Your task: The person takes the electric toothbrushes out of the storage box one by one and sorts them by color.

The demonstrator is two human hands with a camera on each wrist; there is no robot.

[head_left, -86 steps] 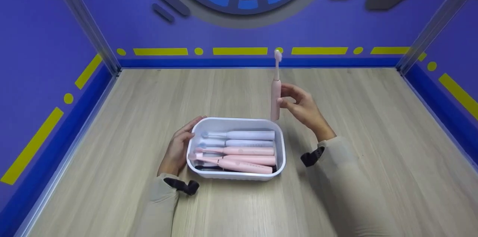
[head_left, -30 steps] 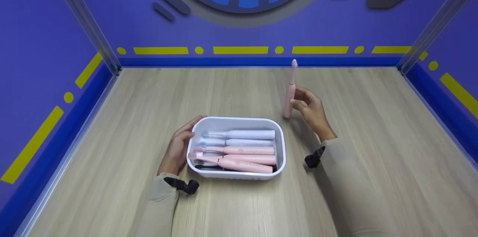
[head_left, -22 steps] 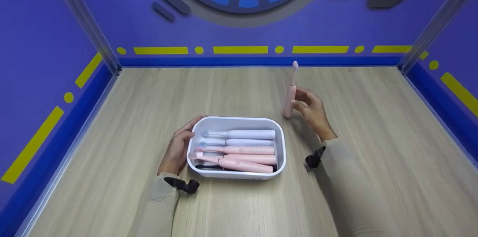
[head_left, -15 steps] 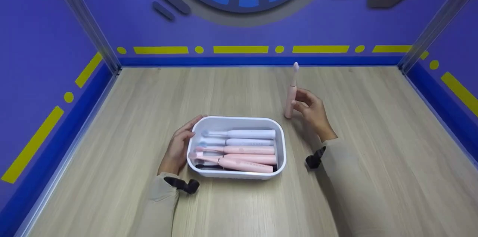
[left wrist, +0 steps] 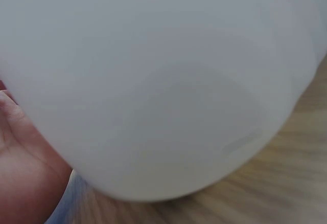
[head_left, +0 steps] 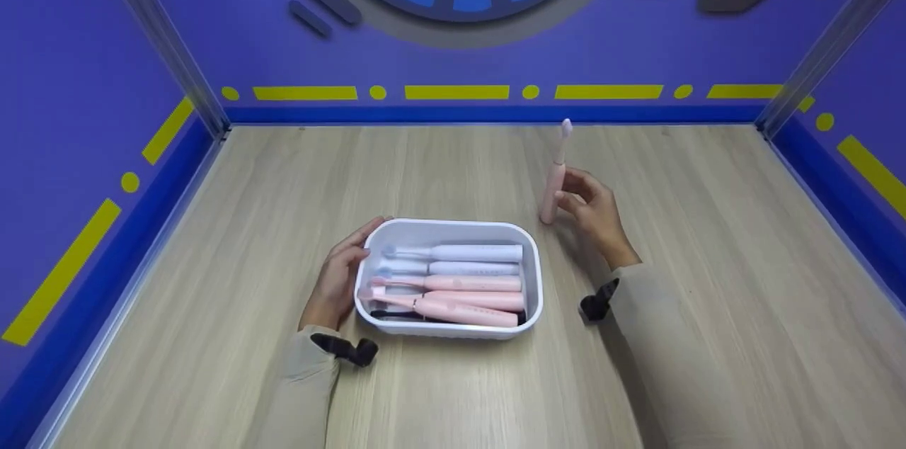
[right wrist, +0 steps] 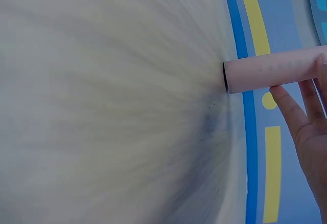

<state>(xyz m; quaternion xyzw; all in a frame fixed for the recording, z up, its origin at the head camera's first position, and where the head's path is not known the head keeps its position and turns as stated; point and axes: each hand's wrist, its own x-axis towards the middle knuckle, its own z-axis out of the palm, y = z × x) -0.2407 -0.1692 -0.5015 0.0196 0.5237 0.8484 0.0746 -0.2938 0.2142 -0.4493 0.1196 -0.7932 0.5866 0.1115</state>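
Observation:
My right hand (head_left: 593, 214) pinches the handle of a pink electric toothbrush (head_left: 553, 178) between fingertips and thumb. The brush stands nearly upright, head up, its base down at the wooden tabletop just behind the right back corner of a white tray (head_left: 535, 272). The right wrist view shows the pink toothbrush handle (right wrist: 271, 70) with my fingers (right wrist: 301, 121) beside it. Several toothbrushes lie side by side in the tray: white ones (head_left: 460, 253) at the back, pink ones (head_left: 463, 285) in front. My left hand (head_left: 338, 279) rests against the tray's left end. The left wrist view is filled by the tray wall (left wrist: 163, 81).
The wooden table (head_left: 439, 392) is enclosed by purple walls with yellow markings on the left (head_left: 85, 151), back (head_left: 453, 59) and right (head_left: 849, 151). Black wrist straps (head_left: 598, 302) sit on both beige sleeves.
Since 2.9 s ago my right hand has carried the pink toothbrush from above the tray's back rim to the right and down to the table. Over the last second it barely shifted. The left hand stayed put.

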